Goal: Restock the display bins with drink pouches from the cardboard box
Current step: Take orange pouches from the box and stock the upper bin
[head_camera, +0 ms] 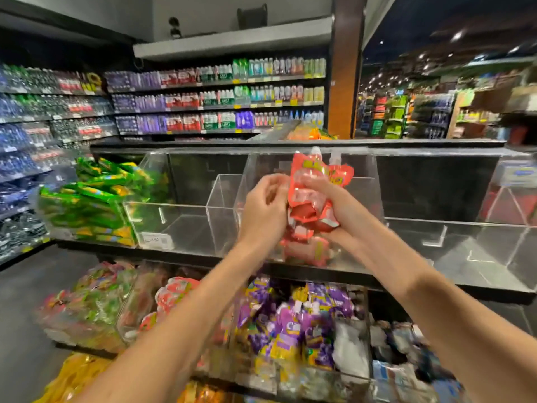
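**Red pouches held over the upper bin: drop risk**

Obs. The right hand [334, 205] has its fingers wrapped round a bundle of red drink pouches [318, 181], with the spouts pointing up. The bundle is in the air over the middle clear acrylic bin [372, 242] of the upper row. A few loose red pouches [305, 250] already lie on that bin's floor, just below the hands.

The left hand [264, 207] is close against the bundle's left edge, fingers curled toward it. Motion blur keeps us from telling whether it pinches a pouch or only touches one.

We cannot pick out the cardboard box with any certainty.

Judgement. We read this as mid-placement, with most of the bin unfilled.

Risks:
- One hand carries several slick pouches. If that hold loosens before the bundle is down inside the walls, pouches may slide apart.
- A pouch clearing the front wall would likely fall into the purple pouches [290, 324] in the lower row, mixing the stock.
- A release too far left could land stock in the narrow neighbouring compartment [223, 205].
- The green pouches [96, 199] are well apart from the hands, so we see little risk there.
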Motion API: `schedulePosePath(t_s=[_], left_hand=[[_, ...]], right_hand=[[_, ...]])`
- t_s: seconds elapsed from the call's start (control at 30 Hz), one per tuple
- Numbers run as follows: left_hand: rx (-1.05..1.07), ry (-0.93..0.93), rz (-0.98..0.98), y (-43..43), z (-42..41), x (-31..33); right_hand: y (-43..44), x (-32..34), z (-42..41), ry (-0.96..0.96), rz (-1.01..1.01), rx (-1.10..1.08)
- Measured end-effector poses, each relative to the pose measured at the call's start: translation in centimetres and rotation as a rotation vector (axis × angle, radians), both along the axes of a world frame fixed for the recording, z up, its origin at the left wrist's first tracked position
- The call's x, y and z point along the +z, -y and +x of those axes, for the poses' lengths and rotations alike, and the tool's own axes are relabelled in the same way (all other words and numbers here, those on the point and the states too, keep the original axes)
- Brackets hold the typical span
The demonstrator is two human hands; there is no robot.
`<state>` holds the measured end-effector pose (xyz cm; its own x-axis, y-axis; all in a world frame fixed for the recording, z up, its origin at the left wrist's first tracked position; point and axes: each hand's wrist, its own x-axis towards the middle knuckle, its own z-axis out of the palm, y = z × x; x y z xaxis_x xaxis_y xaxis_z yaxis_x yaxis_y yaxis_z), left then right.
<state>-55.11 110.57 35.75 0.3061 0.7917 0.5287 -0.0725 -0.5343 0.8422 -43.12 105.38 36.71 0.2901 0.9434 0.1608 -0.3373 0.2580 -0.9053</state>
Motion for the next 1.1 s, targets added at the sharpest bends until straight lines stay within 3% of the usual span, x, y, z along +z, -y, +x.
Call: schedulePosePath(t_s=[0.13, 0.27, 0.5, 0.87, 1.1], left_hand=[[-0.391, -0.118, 0.062, -3.7, -0.2, 4.0], [-0.528, -0.219, 0.134, -7.0, 0.4, 5.5], [-0.466, -0.346, 0.091, -12.6, 2.7, 2.7], [-0.337, -0.746, 0.274, -14.8, 11.8, 0.3], [-0.313, -0.745, 0.289, -16.1, 16.3, -0.7]], right_hand=[[-2.0, 4.2, 1.9, 0.012, -0.041, -0.05], [-3.8, 6.1, 3.3, 0.096, -0.136, -0.181], [-4.3, 5.7, 5.7, 0.101, -0.273, -0.322], [-2.7, 5.3, 10.2, 0.041, -0.331, -0.369], [-2.5, 5.2, 11.2, 0.08, -0.323, -0.339]])
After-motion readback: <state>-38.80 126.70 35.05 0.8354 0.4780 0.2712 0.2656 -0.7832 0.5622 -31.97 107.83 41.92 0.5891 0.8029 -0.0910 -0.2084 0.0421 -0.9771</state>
